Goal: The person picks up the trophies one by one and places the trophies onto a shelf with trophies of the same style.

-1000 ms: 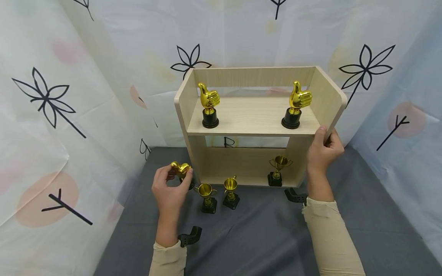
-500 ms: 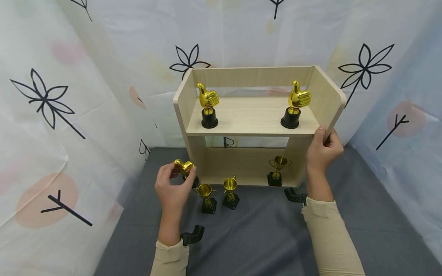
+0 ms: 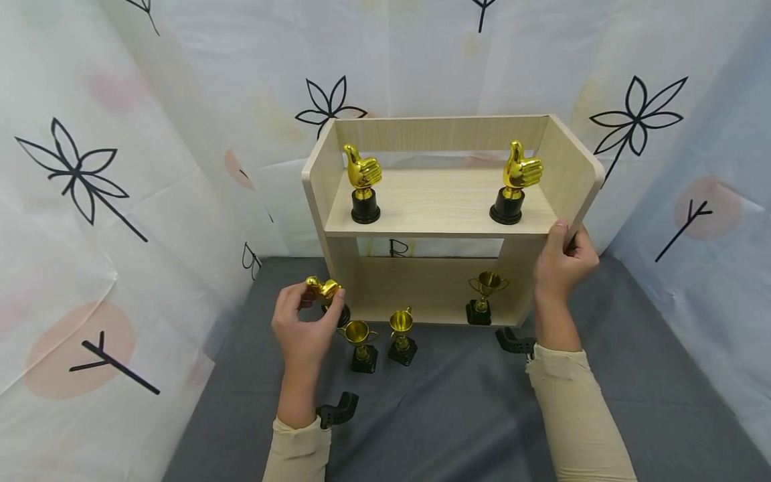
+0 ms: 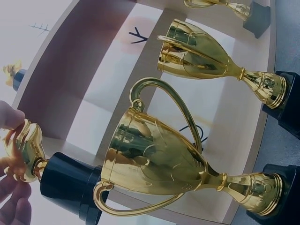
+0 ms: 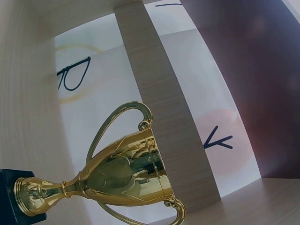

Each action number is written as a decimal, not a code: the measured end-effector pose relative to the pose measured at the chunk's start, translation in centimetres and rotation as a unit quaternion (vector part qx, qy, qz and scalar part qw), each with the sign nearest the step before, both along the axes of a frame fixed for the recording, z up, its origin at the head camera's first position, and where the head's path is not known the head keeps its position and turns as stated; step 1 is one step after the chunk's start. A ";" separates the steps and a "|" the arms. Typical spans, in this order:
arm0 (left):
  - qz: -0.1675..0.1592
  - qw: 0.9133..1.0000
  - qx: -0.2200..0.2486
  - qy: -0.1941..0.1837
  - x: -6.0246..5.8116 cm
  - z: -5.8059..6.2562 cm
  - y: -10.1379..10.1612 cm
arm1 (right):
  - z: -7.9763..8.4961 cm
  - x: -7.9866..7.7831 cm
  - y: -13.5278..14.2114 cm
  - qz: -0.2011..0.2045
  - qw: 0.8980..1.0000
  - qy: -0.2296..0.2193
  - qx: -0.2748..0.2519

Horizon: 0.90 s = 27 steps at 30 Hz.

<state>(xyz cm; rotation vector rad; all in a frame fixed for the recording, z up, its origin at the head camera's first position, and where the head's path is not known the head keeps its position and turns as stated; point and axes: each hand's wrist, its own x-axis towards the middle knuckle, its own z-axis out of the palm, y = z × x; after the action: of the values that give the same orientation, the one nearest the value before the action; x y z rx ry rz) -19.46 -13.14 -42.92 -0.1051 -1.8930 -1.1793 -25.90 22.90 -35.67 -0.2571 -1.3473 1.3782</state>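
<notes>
My left hand [image 3: 306, 338] grips a gold thumbs-up trophy [image 3: 326, 289] by its gold top, just left of the shelf unit's lower corner. In the left wrist view the fingers wrap the gold thumb part, and its round black base [image 4: 68, 180] overlaps a gold cup trophy [image 4: 154, 154]. My right hand [image 3: 563, 271] pinches the front edge of the right side panel of the two-tier wooden shelf unit [image 3: 440, 201], thumb on the inner side. The right wrist view shows a cup trophy [image 5: 126, 173] inside the lower tier but not the hand.
Two thumbs-up trophies, the left one [image 3: 364, 177] and the right one [image 3: 518, 177], stand on the upper shelf. Two cup trophies, one [image 3: 363, 341] beside the other [image 3: 402, 328], stand on the grey cloth [image 3: 434, 415] before the unit. Printed fabric [image 3: 199, 134] hangs around.
My left hand has moved a little to the right with the thumbs-up trophy, closer to the shelf unit. My right hand has kept its grip on the side panel.
</notes>
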 end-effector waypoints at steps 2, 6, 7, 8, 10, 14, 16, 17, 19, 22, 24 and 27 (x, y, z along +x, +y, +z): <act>-0.002 1.000 0.002 0.002 0.0 0.1 0.1 | 0.0 0.0 0.0 0.002 1.000 0.003 -0.002; -0.005 1.000 0.003 0.007 0.0 0.2 0.3 | 0.0 0.0 0.0 0.003 1.000 0.009 0.002; -0.007 1.000 0.005 0.009 0.0 0.2 0.3 | 0.0 0.0 -0.1 0.002 1.000 0.008 0.004; -0.008 1.000 0.004 0.009 0.0 0.2 0.3 | 0.0 0.0 -0.1 0.002 1.000 0.008 0.005; -0.012 1.000 0.005 0.012 0.0 0.3 0.4 | 0.0 0.1 -0.1 0.003 1.000 0.007 0.006; -0.020 1.000 0.001 0.010 0.1 0.5 0.8 | 0.0 0.0 0.0 0.004 1.000 0.006 0.002; -0.021 1.000 -0.003 0.009 0.0 0.5 0.9 | 0.1 0.0 0.0 0.003 1.000 0.005 0.002; -0.023 1.000 -0.004 0.010 0.0 0.5 1.0 | 0.1 0.0 0.0 0.003 1.000 0.005 0.002; -0.024 1.000 -0.006 0.012 -0.1 0.5 1.1 | 0.1 0.0 0.0 0.002 1.000 0.005 0.003; -0.026 1.000 -0.007 0.011 -0.1 0.4 1.2 | 0.1 0.0 -0.1 0.000 1.000 0.005 0.004; -0.026 1.000 -0.007 0.009 0.0 0.4 1.2 | 0.1 0.1 -0.1 0.000 1.000 0.004 0.004; -0.026 1.000 -0.009 0.005 0.0 0.3 1.4 | 0.1 0.2 -0.1 0.000 1.000 0.002 0.002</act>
<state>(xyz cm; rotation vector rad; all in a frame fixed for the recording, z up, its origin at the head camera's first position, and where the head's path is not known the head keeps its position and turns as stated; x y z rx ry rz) -19.44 -11.78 -42.58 -0.1705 -1.9018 -1.1934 -25.73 22.76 -35.53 -0.2526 -1.3466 1.3756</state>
